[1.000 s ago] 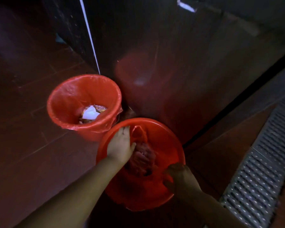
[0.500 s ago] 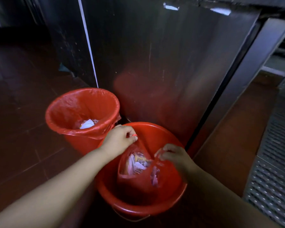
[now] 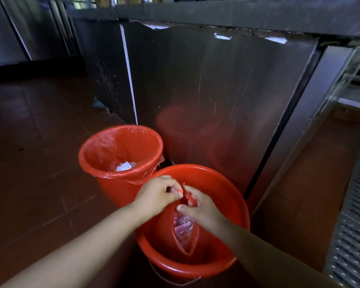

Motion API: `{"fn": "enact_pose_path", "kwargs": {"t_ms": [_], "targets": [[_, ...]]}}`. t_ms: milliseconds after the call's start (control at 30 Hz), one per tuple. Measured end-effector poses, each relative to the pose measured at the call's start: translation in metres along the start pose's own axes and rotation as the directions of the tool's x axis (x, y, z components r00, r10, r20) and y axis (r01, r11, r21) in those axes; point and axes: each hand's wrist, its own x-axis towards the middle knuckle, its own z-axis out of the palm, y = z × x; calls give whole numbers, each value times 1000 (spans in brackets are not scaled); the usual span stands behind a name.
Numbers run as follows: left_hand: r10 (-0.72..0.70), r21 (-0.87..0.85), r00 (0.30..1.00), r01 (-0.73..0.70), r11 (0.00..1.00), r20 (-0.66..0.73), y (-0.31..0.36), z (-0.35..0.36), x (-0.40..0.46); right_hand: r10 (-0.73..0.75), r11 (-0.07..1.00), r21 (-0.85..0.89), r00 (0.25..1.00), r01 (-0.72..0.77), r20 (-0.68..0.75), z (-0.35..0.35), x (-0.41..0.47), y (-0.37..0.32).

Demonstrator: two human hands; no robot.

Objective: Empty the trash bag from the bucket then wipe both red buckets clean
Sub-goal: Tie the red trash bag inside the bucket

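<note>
On the tiled floor (image 3: 33,183) at the left stands the lined red bucket (image 3: 121,163), its liner folded over the rim to stay put, with scraps at the bottom. Just beside it, the left hand (image 3: 156,194) pinches the gathered mouth of the red trash bag (image 3: 184,233), and the right hand (image 3: 200,206) pinches the opposite edge, apparently to bunch it closed for lifting. The bag hangs inside the wide red bucket (image 3: 222,183), which sits against the steel counter panel (image 3: 227,96). A metal floor grate (image 3: 353,235) runs along the right.
</note>
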Motion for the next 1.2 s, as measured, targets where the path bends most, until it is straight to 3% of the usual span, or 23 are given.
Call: {"fn": "enact_pose_path", "kwargs": {"t_ms": [67,167,267,367,500,600,767,900,1000,1200], "targets": [[3,-61,999,-1,998,33,0,2,0,-24,999,-45,1000,24,14,7,2,2],[6,-119,997,3,993,74,-6,0,-1,-6,1000,3,997,7,-82,15,2,0],[-74,-69,997,72,995,-19,-21,-6,1,112,987,129,981,-92,-160,13,0,-1],[-105,-5,994,105,994,5,-29,-1,3,144,976,181,982,-121,-121,6,-1,-4],[-21,-13,994,23,1000,107,-22,17,7,134,975,183,990,-123,-52,0,1,-7],[-6,-35,997,8,999,73,-22,22,12,153,973,176,988,-148,-13,-5,1,-7],[37,-66,999,-37,997,1,-31,24,9,249,892,409,964,-191,-94,-16,7,1],[3,-98,999,-8,995,-51,-35,22,14,128,972,194,991,-133,38,-21,6,-4],[7,-104,999,-3,995,31,-30,30,18,115,975,178,988,-133,105,-19,6,-7],[35,-71,997,-30,997,71,-25,35,19,159,959,226,984,-173,78,-21,8,2]]}}
